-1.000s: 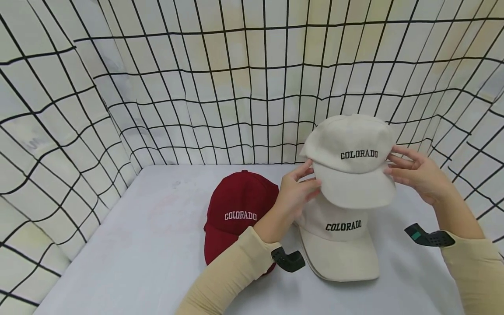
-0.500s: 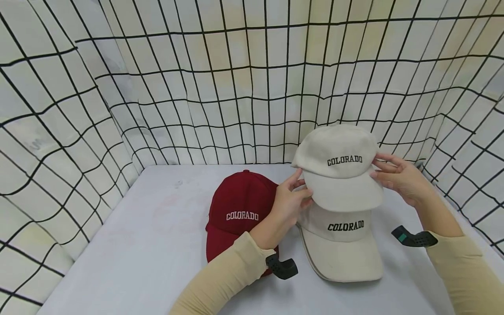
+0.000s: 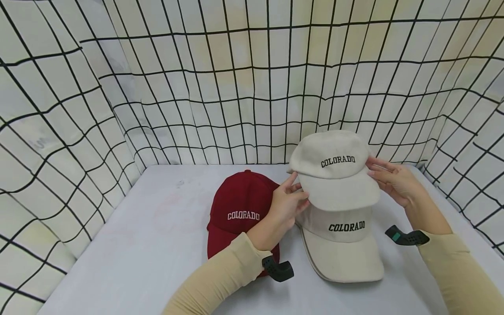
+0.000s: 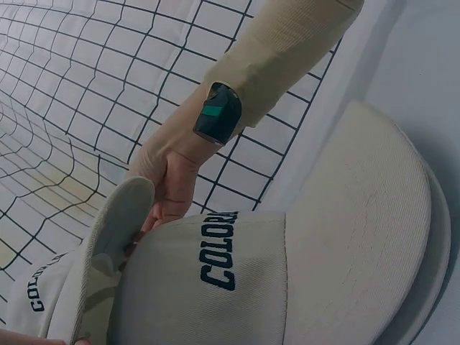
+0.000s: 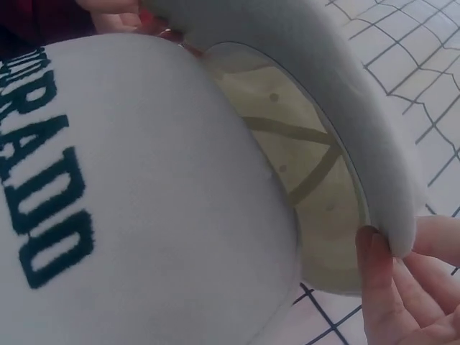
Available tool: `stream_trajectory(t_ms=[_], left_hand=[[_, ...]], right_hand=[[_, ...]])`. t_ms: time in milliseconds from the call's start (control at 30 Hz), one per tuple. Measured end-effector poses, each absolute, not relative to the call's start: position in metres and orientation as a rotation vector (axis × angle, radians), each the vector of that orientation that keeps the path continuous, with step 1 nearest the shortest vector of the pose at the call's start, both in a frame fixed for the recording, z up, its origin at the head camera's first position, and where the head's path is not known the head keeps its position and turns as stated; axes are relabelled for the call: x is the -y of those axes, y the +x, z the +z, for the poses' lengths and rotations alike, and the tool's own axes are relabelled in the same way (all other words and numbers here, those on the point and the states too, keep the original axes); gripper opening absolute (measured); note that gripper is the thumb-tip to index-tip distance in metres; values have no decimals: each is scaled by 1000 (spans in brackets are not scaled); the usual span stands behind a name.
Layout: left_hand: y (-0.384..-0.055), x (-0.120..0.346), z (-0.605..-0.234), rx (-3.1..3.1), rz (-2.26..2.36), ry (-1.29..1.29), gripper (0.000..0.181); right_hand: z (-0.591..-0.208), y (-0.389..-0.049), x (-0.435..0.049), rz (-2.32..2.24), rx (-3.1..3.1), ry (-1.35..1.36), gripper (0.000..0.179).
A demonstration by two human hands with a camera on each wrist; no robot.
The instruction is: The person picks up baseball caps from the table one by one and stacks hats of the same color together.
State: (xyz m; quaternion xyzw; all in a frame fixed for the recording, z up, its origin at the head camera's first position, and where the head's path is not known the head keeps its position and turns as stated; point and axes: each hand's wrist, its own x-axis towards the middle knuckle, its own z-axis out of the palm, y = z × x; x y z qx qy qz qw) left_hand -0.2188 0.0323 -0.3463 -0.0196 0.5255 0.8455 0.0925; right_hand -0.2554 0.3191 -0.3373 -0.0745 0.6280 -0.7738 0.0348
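Between both hands, an off-white baseball cap (image 3: 334,192) marked COLORADO is held tilted above and behind another off-white cap (image 3: 346,260). My left hand (image 3: 283,203) pinches the raised cap at the left end of its brim. At the right end of that brim, my right hand (image 3: 399,186) grips with thumb and fingers. The raised cap's hollow inside (image 5: 309,187) shows in the right wrist view, facing the lower cap's crown. A second brim edge (image 4: 438,237) lies under the lower cap's brim in the left wrist view.
A dark red COLORADO cap (image 3: 240,197) sits left of the white caps, partly hidden by my left forearm. White cloth covers the table (image 3: 130,245). Black grid netting (image 3: 220,87) over white sheeting encloses the back and sides.
Both hands have brought the raised cap left and slightly down, so it now sits more directly over the lower cap. The lower and red caps stay in place.
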Motion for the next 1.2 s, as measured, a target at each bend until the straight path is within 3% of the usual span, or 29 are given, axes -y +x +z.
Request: stream_trajectory(t_ms=[1100,1200], left_hand=[[-215,-34,-358,-1300,2483,-294,66],[-215,-34,-359,-1269,2482,-299,65]], right_hand=[[-362,-258,-329,-2087,-1995,-38,21],[-364,-257,-331,-2041,-2041,-34,33]])
